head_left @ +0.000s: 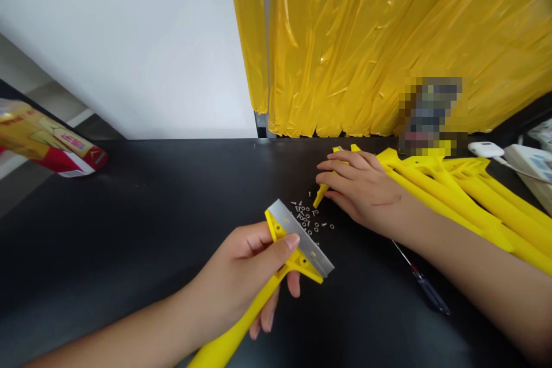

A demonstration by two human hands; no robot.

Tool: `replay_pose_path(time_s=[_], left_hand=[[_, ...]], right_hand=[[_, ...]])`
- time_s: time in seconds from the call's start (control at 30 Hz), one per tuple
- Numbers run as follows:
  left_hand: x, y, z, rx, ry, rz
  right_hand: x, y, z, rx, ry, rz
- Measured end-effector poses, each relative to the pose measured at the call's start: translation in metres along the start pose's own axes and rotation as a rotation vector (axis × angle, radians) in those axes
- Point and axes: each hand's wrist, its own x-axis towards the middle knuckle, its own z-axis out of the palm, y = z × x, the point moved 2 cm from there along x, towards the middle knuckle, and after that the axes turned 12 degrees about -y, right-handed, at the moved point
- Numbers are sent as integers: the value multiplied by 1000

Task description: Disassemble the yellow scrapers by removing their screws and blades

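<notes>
My left hand (254,264) is closed around a yellow plastic scraper (286,269). My thumb presses on its grey metal blade (299,237) across the wide head; two holes show in the plastic. Farther back, my right hand (356,187) curls over a small yellow plastic piece (321,194). Its lower end sticks out below the fingers, and the rest is mostly covered. Between the hands, several small screws and nuts or washers (305,219) lie scattered on the black table (172,230).
Yellow plastic scraper handles (466,195) are heaped on the right. A screwdriver (426,287) lies below my right forearm. A white charger (485,149) and a power strip (528,164) sit at the far right. A red and yellow package (56,141) stands at the left; yellow plastic sheeting (345,40) hangs behind.
</notes>
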Motion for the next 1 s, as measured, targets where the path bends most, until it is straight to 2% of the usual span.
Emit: replay_pose_path(time_s=[0.2, 0.3, 0.37, 0.43, 0.53, 0.63, 0.83, 0.9, 1.0], left_hand=[[-1, -2, 0, 3, 11, 28], [-2, -2, 1, 3, 15, 28], [-2, -2, 0, -6, 3, 29], [-2, -1, -1, -15, -11, 41], [-1, 0, -2, -13, -18, 64], [0, 0, -3, -15, -20, 64], [-2, -3, -1, -21, -49, 57], [-3, -3, -1, -19, -58, 64], [-3, -3, -1, -12, -52, 78]], right_hand=[[-4, -1, -16, 178, 95, -55], [-13, -14, -30, 342, 226, 21], [-20, -24, -38, 646, 313, 139], [-26, -32, -40, 1054, 325, 232], [-29, -45, -37, 1486, 212, 240], [-31, -54, -29, 1703, 86, 254], [-32, -70, -17, 1761, 71, 367], [-33, -74, -16, 1691, 36, 381], [-35, -79, -19, 1469, -3, 354]])
